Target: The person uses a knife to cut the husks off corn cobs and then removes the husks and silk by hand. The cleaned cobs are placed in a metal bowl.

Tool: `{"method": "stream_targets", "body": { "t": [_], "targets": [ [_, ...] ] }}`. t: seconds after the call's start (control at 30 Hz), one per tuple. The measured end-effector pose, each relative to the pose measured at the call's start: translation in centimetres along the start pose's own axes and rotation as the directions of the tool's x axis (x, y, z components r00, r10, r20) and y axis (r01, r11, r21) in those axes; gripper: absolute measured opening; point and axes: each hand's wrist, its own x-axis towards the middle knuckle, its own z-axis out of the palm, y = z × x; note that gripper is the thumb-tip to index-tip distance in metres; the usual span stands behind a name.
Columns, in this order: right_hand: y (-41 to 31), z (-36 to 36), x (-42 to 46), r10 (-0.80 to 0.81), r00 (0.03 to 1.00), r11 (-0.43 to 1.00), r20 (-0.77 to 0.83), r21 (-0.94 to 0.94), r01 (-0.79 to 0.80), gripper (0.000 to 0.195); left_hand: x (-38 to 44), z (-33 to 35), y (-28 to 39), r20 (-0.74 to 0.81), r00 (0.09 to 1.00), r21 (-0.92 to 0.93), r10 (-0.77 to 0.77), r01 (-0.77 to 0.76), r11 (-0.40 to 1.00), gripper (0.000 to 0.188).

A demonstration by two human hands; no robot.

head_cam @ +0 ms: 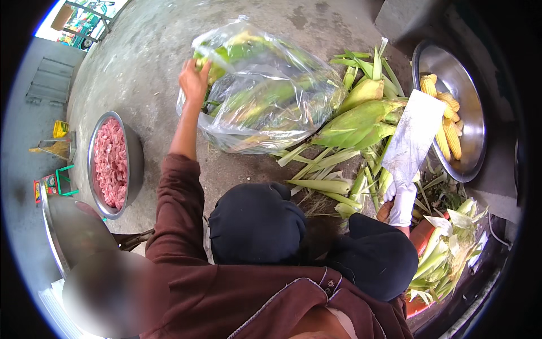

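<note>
My left hand (194, 82), bare, reaches to the open side of a clear plastic bag (271, 84). Its fingers close on the end of a green husked ear of corn (220, 59) there. Unhusked ears fill the bag, which lies on the concrete floor. My right hand (400, 201) wears a white glove and grips a cleaver, its handle hidden. The broad cleaver blade (413, 131) points away from me, above loose husks. Beside the bag lies an unhusked ear (355, 127) among cut husk leaves (322, 186).
At right, a steel bowl (470, 97) holds several peeled yellow cobs (451, 135). Below it, a red tub (421, 237) is heaped with husks (449, 250). On my left stands a steel basin (137, 169) of pink raw meat (111, 163). A broom (57, 148) is by the wall.
</note>
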Motion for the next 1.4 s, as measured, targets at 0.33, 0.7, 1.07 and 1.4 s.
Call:
{"method": "stream_targets", "body": {
  "t": [0.33, 0.7, 1.07, 1.4],
  "targets": [
    [-0.3, 1.3, -0.9, 0.0, 0.999, 1.0, 0.039, 0.015, 0.0, 0.036, 2.0, 8.8, 3.5, 0.208, 0.973, -0.361, -0.097, 0.169, 0.917, 0.044],
    [1.4, -6.2, -1.3, 0.01, 1.0, 0.999, -0.024, -0.052, -0.011, 0.024, -0.3, -16.2, 7.4, -0.338, 0.914, -0.266, -0.223, 0.135, 0.954, 0.034],
    [2.9, -2.3, -1.6, 0.033, 0.999, 0.988, 0.033, -0.152, -0.028, 0.03, -15.7, -4.9, 25.1, 0.831, 0.255, -0.41, 0.494, -0.317, 0.855, 0.04],
    [5.7, -5.5, -1.4, -0.02, 0.999, 0.953, -0.029, -0.303, 0.01, 0.026, -26.4, 7.3, 20.9, 0.814, 0.248, -0.51, 0.525, -0.125, 0.851, 0.059]
  ]
}}
